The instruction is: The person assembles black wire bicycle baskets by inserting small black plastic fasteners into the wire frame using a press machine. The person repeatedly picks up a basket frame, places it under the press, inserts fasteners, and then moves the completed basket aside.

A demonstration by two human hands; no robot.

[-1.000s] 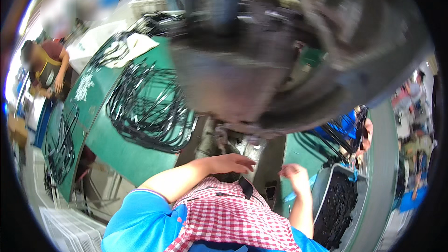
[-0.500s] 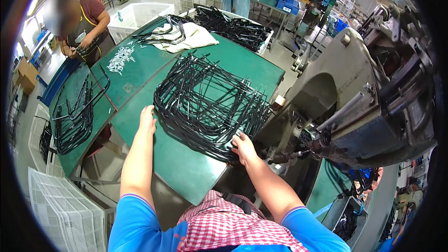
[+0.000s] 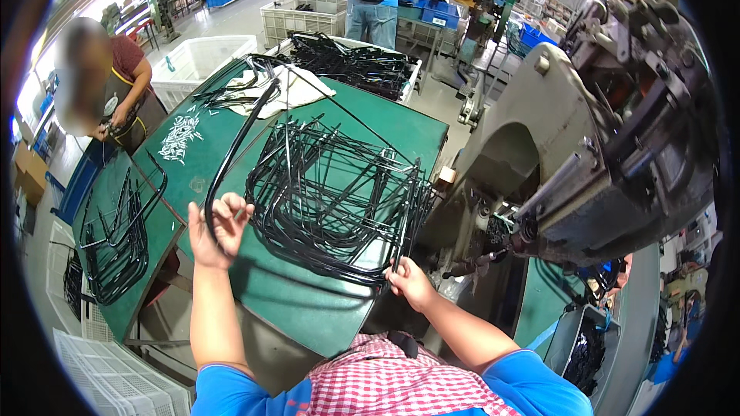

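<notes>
In the head view, the left hand [image 3: 218, 233] curls around a raised black tube frame [image 3: 225, 166], left of a heap of similar frames [image 3: 308, 250] on the green worktop [image 3: 301, 316]; the right hand [image 3: 411, 283] pinches a dark bar at the heap's near-right corner, whether the same frame I cannot tell. Crossed legs could snag, dragging neighbours along; a loose left grip could let it swing.

Bare green bench [image 3: 308, 320] leaves passage along the near edge; a tangled pile of black frames [image 3: 307, 249] blocks the middle, a bulky grey machine [image 3: 570, 127] the right.
</notes>
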